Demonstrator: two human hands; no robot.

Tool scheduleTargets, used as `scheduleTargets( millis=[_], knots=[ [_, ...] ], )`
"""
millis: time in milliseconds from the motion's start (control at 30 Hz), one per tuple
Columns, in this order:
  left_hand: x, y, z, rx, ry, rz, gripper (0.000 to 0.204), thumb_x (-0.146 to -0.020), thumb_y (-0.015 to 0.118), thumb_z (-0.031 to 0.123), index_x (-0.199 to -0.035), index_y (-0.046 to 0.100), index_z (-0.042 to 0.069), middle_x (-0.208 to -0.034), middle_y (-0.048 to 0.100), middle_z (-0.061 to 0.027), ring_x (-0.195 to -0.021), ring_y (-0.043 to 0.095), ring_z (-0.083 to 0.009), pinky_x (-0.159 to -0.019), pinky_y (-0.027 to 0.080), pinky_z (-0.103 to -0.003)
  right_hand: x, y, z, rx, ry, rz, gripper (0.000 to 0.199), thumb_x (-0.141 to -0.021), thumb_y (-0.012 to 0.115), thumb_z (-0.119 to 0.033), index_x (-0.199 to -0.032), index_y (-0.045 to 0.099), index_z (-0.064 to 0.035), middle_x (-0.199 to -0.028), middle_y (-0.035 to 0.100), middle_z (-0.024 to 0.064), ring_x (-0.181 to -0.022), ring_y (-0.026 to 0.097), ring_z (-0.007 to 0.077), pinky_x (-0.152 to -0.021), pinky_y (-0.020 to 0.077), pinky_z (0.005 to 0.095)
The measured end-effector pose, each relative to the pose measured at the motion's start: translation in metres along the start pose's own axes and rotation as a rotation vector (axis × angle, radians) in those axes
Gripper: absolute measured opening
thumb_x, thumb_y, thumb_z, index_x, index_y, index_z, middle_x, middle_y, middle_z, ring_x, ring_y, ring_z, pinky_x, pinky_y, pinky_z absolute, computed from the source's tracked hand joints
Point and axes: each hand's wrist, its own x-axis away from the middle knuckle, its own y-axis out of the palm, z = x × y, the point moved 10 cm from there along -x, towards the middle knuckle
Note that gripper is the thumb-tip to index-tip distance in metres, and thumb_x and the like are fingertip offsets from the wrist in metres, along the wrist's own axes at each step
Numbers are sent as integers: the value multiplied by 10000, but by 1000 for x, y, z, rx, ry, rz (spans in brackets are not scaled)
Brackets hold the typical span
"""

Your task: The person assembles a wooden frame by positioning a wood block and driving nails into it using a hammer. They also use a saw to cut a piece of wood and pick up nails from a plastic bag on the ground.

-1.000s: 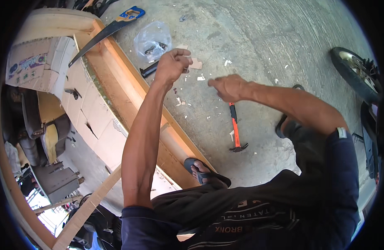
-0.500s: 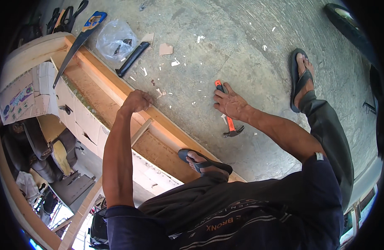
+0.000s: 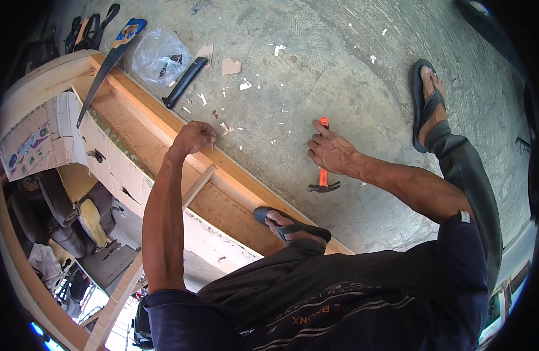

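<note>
My left hand (image 3: 193, 138) is closed in a pinch above the edge of a long wooden frame (image 3: 231, 173). Something thin shows at its fingertips, too small to name. Over the concrete floor, my right hand (image 3: 335, 154) has its fingers apart, with the index finger stretched out. Beneath it is a claw hammer (image 3: 324, 177) with an orange and black handle. The hand hides the middle of the handle, while its dark head and orange end show on either side.
A handsaw (image 3: 110, 65) rests across the frame's far end. Beyond the frame lie a clear plastic bag (image 3: 159, 57), a black tube-like piece (image 3: 185, 83), a cardboard scrap (image 3: 231, 66) and white bits. My sandalled foot (image 3: 290, 227) is at the frame; the other (image 3: 428, 102) stands right.
The hammer has turned, its handle end swinging right, so it lies more straight up and down in view. My right hand has shifted slightly right and nearer. The left hand stays closed.
</note>
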Motion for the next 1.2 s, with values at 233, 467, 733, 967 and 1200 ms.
scheduleTargets(
  millis=[233,467,733,967,1200],
  knots=[
    [-14,43,-26,55,-77,-91,124,-788,655,-19,-895,713,3,-802,708,-46,-763,656,-144,-749,532,-295,26,-8,25,-877,432,290,152,-932,584,-228,-998,595,-92,-761,635,135,-699,655,312,-689,502,475],
    [-9,56,-10,89,-56,15,109,-845,687,6,-949,718,-8,-796,693,-29,-762,630,-109,-754,540,-284,-8,-7,26,-1674,797,752,236,-1028,529,-270,-1077,440,-57,-612,561,191,-545,598,372,-519,414,464],
    [-10,56,-42,264,-27,46,72,-877,689,-6,-937,721,-30,-821,706,-43,-783,643,-110,-766,541,-266,-44,-8,-28,-1698,664,764,259,-1034,503,-261,-1173,449,-49,-637,597,216,-627,647,439,-550,462,513],
    [-7,60,-37,175,-138,37,106,-881,697,-20,-978,737,-33,-868,725,-55,-812,654,-113,-755,549,-261,-68,11,-46,-1796,766,583,372,-1066,435,-421,-1103,451,-51,-640,592,208,-623,647,435,-553,443,515],
    [-9,59,-29,163,-25,37,150,-874,703,-31,-1018,743,-26,-905,739,-66,-822,669,-117,-768,568,-270,-74,12,-49,-1830,726,498,361,-1070,419,-420,-1099,436,-60,-627,591,213,-616,641,459,-545,436,530]
  ],
)
